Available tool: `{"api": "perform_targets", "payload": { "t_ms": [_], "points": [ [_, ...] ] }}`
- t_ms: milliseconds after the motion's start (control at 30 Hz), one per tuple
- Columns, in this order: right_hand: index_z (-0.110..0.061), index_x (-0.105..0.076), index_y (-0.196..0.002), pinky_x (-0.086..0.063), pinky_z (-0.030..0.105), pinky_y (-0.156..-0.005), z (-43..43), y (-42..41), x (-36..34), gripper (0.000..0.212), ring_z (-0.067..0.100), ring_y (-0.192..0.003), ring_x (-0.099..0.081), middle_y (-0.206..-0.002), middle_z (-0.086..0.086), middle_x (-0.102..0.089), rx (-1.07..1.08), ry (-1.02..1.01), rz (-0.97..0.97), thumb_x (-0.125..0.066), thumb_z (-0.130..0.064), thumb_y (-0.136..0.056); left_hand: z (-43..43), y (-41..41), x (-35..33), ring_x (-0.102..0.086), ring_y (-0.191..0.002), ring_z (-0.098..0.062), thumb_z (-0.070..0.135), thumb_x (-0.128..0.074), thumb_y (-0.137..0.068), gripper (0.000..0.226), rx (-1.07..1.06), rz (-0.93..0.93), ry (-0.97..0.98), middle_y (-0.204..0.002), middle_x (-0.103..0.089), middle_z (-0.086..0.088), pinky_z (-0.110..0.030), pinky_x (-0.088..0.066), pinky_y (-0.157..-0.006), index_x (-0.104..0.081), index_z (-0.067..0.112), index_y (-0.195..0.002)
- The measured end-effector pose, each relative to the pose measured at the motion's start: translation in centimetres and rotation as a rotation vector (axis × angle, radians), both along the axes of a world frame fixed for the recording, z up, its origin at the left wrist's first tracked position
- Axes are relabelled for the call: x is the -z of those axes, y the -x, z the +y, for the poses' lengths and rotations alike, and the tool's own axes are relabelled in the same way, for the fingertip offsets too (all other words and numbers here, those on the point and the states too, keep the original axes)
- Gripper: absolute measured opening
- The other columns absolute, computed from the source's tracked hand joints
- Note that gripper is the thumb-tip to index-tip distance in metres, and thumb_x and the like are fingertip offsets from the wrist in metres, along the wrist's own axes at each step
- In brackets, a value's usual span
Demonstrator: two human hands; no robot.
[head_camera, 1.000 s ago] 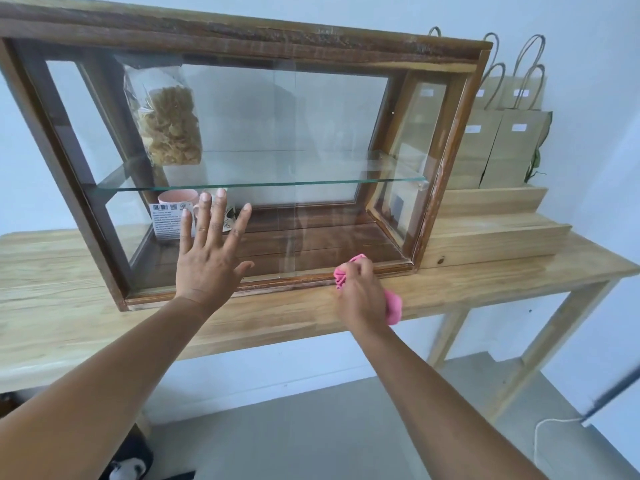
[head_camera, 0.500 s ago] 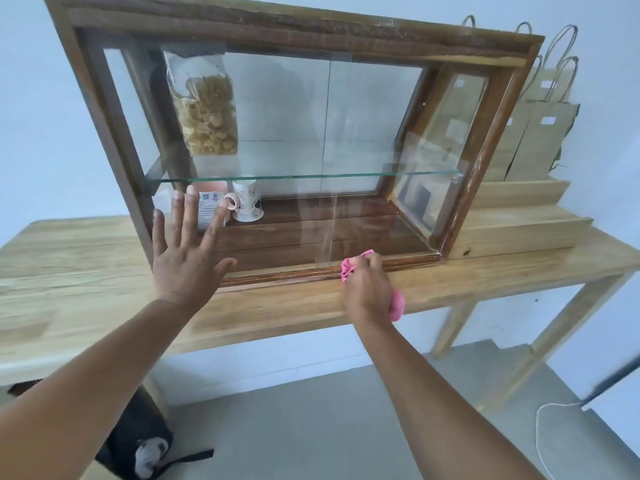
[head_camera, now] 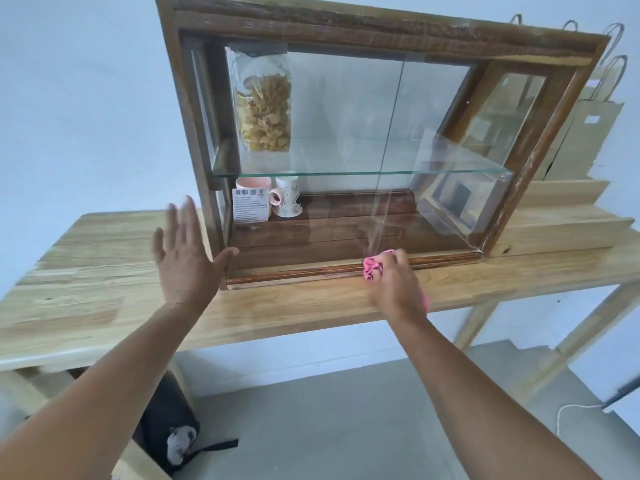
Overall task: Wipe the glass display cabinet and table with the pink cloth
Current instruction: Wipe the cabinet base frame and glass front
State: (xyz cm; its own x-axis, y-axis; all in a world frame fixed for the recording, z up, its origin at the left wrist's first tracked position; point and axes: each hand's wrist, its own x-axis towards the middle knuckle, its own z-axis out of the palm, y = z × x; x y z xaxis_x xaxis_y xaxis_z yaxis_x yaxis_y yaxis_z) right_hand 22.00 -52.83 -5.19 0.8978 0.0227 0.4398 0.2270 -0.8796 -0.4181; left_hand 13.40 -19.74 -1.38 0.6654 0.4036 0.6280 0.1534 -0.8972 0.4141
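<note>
The pink cloth (head_camera: 373,269) is bunched in the right hand (head_camera: 394,284) against the cabinet (head_camera: 346,29) base rail for wiping, while the left hand (head_camera: 185,258) is spread flat beside the frame, apparently for balance.

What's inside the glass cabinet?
Inside the glass cabinet, a clear bag of pale crinkly snacks stands on the glass shelf. Below sit a pink mug, partly hidden by a printed card, and a white cup.
</note>
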Motion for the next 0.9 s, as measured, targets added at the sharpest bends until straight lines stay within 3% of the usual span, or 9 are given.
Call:
{"api": "perform_targets", "payload": {
  "t_ms": [67,100,167,233,400,567,667,733,900],
  "points": [
    [-0.016,-0.064,-0.111,-0.041,0.014,-0.079,2.1,0.6,0.1,0.029,0.019,-0.096,-0.063,-0.114,-0.006,-0.048,0.002,-0.052,0.029,-0.057,0.0,-0.088,0.0,-0.3,0.5,-0.056,-0.129,-0.041,0.042,-0.069,-0.096,0.077,0.08,0.178,0.162,-0.138,-0.062,-0.023,-0.048,-0.044,-0.1,-0.035,0.007,-0.157],
    [-0.015,-0.065,-0.11,-0.039,0.009,-0.08,3.5,1.0,0.3,0.028,0.02,-0.098,-0.062,-0.113,-0.006,-0.05,-0.037,-0.068,0.025,-0.056,0.0,-0.088,-0.1,-0.5,0.7,-0.064,-0.11,-0.043,0.042,-0.065,-0.099,0.069,0.078,0.222,0.227,-0.12,-0.07,-0.022,-0.046,-0.048,-0.083,-0.039,0.009,-0.153],
    [-0.018,-0.064,-0.11,-0.047,0.024,-0.084,7.0,2.4,0.4,0.024,0.024,-0.101,-0.058,-0.117,0.0,-0.051,-0.11,-0.008,0.025,-0.057,-0.008,-0.09,-0.2,-0.8,1.0,-0.067,-0.093,-0.044,0.041,-0.063,-0.101,0.061,0.072,0.234,0.264,-0.103,-0.073,-0.02,-0.042,-0.044,-0.07,-0.041,0.01,-0.149],
    [-0.021,-0.06,-0.111,-0.051,0.036,-0.082,10.9,3.8,0.5,0.021,0.026,-0.101,-0.054,-0.119,0.003,-0.05,-0.155,-0.018,0.028,-0.055,-0.014,-0.092,-0.1,-0.7,0.9,-0.067,-0.091,-0.043,0.041,-0.063,-0.101,0.06,0.086,0.241,0.272,-0.099,-0.074,-0.018,-0.039,-0.041,-0.068,-0.041,0.012,-0.149],
    [-0.013,-0.065,-0.11,-0.053,0.04,-0.084,18.2,6.4,0.6,0.021,0.027,-0.096,-0.06,-0.115,0.002,-0.055,-0.366,0.024,-0.038,-0.058,-0.01,-0.091,0.8,-0.4,0.7,-0.068,-0.107,-0.034,0.045,-0.058,-0.102,0.055,0.237,0.2,0.378,-0.111,-0.074,-0.008,-0.037,-0.047,-0.079,-0.045,0.022,-0.15],
    [-0.02,-0.064,-0.11,-0.052,0.037,-0.076,14.3,4.8,-0.3,0.015,0.022,-0.092,-0.058,-0.117,0.0,-0.053,-0.369,0.086,-0.053,-0.058,-0.021,-0.096,1.8,0.0,0.4,-0.067,-0.116,-0.024,0.042,-0.06,-0.103,0.057,0.401,0.221,0.504,-0.132,-0.064,-0.003,-0.047,-0.054,-0.098,-0.038,0.038,-0.155],
    [-0.016,-0.062,-0.103,-0.049,0.035,-0.072,9.8,3.3,-0.5,0.013,0.029,-0.091,-0.061,-0.111,0.004,-0.056,-0.184,0.04,-0.047,-0.065,-0.02,-0.091,2.7,-0.2,-0.3,-0.07,-0.103,-0.028,0.04,-0.065,-0.1,0.052,0.456,0.291,0.559,-0.12,-0.067,0.002,-0.051,-0.059,-0.089,-0.046,0.041,-0.148],
    [-0.016,-0.062,-0.102,-0.05,0.034,-0.074,8.4,3.1,-0.4,0.013,0.028,-0.092,-0.062,-0.113,0.003,-0.055,-0.092,-0.021,-0.023,-0.066,-0.017,-0.09,3.2,-0.2,-0.8,-0.069,-0.096,-0.02,0.038,-0.066,-0.099,0.051,0.483,0.335,0.567,-0.111,-0.067,0.018,-0.048,-0.063,-0.079,-0.048,0.043,-0.147],
    [-0.013,-0.066,-0.102,-0.051,0.034,-0.091,11.5,4.7,0.2,0.016,0.021,-0.1,-0.06,-0.117,0.001,-0.053,-0.018,-0.134,-0.024,-0.061,-0.007,-0.088,4.2,-0.7,-0.6,-0.061,-0.097,0.003,0.031,-0.065,-0.101,0.055,0.544,0.378,0.595,-0.108,-0.057,0.036,-0.024,-0.06,-0.062,-0.045,0.043,-0.152]
  ]
}}
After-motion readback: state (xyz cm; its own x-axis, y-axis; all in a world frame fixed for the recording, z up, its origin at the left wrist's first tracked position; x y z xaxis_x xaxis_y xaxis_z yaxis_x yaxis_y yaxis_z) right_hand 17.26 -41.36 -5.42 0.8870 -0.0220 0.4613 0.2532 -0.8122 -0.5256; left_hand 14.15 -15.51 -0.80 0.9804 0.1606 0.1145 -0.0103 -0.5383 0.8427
